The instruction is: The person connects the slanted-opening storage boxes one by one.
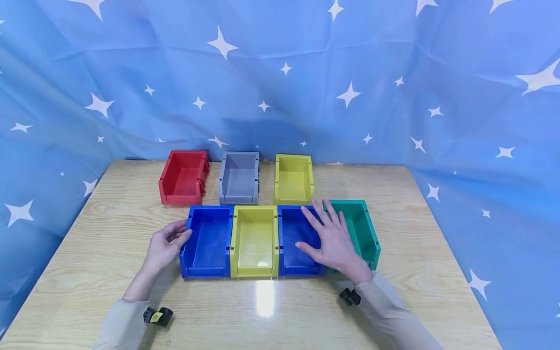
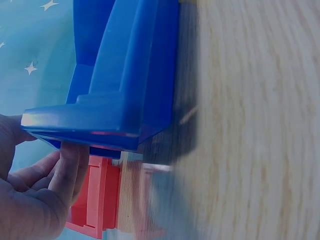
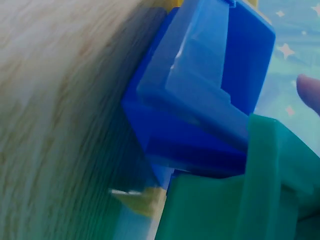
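Note:
Side by side in the front row stand a left blue bin, a yellow bin, a right blue bin and a green bin. At the row's left end, my left hand pinches the side wall of the left blue bin, thumb at the rim. The left wrist view shows its fingers against the outside of that wall. My right hand is spread over the right blue bin and the green bin, partly hiding both. Whether it touches them I cannot tell.
Behind the row stand a red bin, a grey bin and a second yellow bin, spaced apart. A blue star-patterned cloth hangs behind the wooden table. Both wrists wear small black cameras.

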`<state>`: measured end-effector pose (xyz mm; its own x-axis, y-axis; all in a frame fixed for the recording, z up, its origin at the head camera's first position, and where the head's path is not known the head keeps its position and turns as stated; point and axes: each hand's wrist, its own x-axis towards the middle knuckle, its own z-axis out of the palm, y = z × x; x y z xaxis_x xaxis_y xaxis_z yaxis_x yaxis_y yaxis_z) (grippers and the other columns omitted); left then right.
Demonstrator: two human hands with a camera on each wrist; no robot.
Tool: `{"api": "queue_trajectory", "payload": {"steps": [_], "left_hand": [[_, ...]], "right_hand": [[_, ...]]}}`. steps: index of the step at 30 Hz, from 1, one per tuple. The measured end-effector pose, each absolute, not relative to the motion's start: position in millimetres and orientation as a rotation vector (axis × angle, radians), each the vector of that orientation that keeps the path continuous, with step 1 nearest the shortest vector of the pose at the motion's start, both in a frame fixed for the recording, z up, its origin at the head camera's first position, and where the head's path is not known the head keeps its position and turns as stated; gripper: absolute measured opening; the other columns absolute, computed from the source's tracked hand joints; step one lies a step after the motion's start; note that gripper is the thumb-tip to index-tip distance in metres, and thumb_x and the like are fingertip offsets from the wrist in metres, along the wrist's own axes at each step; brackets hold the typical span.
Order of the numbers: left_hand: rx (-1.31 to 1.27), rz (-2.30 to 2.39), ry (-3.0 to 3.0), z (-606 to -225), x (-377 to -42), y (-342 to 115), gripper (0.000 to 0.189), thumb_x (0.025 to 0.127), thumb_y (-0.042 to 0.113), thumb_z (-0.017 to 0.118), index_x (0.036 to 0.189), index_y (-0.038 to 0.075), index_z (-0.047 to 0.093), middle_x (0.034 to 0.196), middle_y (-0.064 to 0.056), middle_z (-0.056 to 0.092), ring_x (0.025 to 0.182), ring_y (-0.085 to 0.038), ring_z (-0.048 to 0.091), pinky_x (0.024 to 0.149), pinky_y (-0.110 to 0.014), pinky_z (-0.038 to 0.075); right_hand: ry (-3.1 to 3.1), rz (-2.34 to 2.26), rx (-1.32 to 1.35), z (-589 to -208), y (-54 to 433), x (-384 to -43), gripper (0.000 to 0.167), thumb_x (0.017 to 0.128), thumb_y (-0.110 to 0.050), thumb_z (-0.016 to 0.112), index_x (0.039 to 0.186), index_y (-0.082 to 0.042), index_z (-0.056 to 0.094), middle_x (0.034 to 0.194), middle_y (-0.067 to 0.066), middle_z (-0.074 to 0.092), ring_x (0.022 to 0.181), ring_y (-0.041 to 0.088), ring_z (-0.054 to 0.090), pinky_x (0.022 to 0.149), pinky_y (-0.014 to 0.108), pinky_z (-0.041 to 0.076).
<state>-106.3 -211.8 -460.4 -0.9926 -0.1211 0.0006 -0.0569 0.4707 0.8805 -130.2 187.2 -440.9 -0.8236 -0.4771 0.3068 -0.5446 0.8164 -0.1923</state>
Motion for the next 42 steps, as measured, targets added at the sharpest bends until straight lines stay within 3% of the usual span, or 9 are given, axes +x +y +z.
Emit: {"api": "queue_trajectory", "payload": {"steps": [8,16,26,32,38,42], "left_hand": [[0.15,-1.585,-2.666,-461.0,-108.1,-208.0,0.039,0.093,0.016,0.058,0.125,-0.007,0.054,0.115,-0.025,0.06,0.102,-0.034,0.059,0.076,-0.01,0.047],[0.14,-1.607,-2.717,-462.8,-111.2,-206.6,0.04,0.094,0.016,0.057,0.127,-0.007,0.052,0.118,-0.025,0.059,0.106,-0.035,0.058,0.084,-0.023,0.05],[0.15,-1.575,-2.721,-463.4,-106.8,-211.8,0.041,0.094,0.017,0.057,0.126,-0.008,0.053,0.117,-0.026,0.059,0.105,-0.036,0.058,0.083,-0.021,0.05],[0.105,-1.539,-2.707,-463.7,-105.4,-212.0,0.038,0.094,0.013,0.057,0.124,-0.009,0.053,0.114,-0.027,0.06,0.103,-0.036,0.059,0.081,-0.016,0.049],[0.093,-1.53,-2.726,-458.5,-107.4,-216.3,0.041,0.095,0.018,0.055,0.127,-0.008,0.052,0.117,-0.027,0.059,0.105,-0.037,0.058,0.085,-0.03,0.051],[0.097,-1.516,-2.741,-455.4,-107.8,-216.6,0.041,0.096,0.018,0.055,0.127,-0.008,0.052,0.116,-0.026,0.059,0.104,-0.036,0.058,0.082,-0.022,0.051]], "right_hand": [[-2.843,0.317,0.812,-432.4,192.9,-129.0,0.085,0.082,-0.066,0.051,0.148,-0.017,0.03,0.154,0.014,0.02,0.139,0.041,0.011,0.095,0.075,0.019],[-2.994,0.235,0.848,-425.3,197.6,-129.2,0.086,0.084,-0.067,0.048,0.15,-0.02,0.022,0.156,0.016,0.011,0.14,0.042,0.008,0.097,0.076,0.009],[-3.002,0.361,0.84,-428.3,188.2,-146.0,0.081,0.089,-0.06,0.047,0.151,-0.015,0.02,0.157,0.014,0.005,0.141,0.036,-0.004,0.097,0.076,0.001],[-2.971,0.345,0.793,-432.2,183.8,-147.7,0.082,0.087,-0.059,0.05,0.151,-0.017,0.02,0.156,0.013,0.009,0.141,0.039,-0.002,0.098,0.075,0.002],[-2.97,0.305,0.768,-428.2,178.8,-151.5,0.089,0.084,-0.063,0.052,0.151,-0.017,0.016,0.156,0.013,0.009,0.14,0.04,-0.002,0.099,0.074,0.004],[-2.971,0.33,0.751,-428.8,178.9,-152.6,0.093,0.082,-0.065,0.051,0.152,-0.018,0.012,0.157,0.011,0.004,0.141,0.038,-0.006,0.099,0.074,0.004]]}}
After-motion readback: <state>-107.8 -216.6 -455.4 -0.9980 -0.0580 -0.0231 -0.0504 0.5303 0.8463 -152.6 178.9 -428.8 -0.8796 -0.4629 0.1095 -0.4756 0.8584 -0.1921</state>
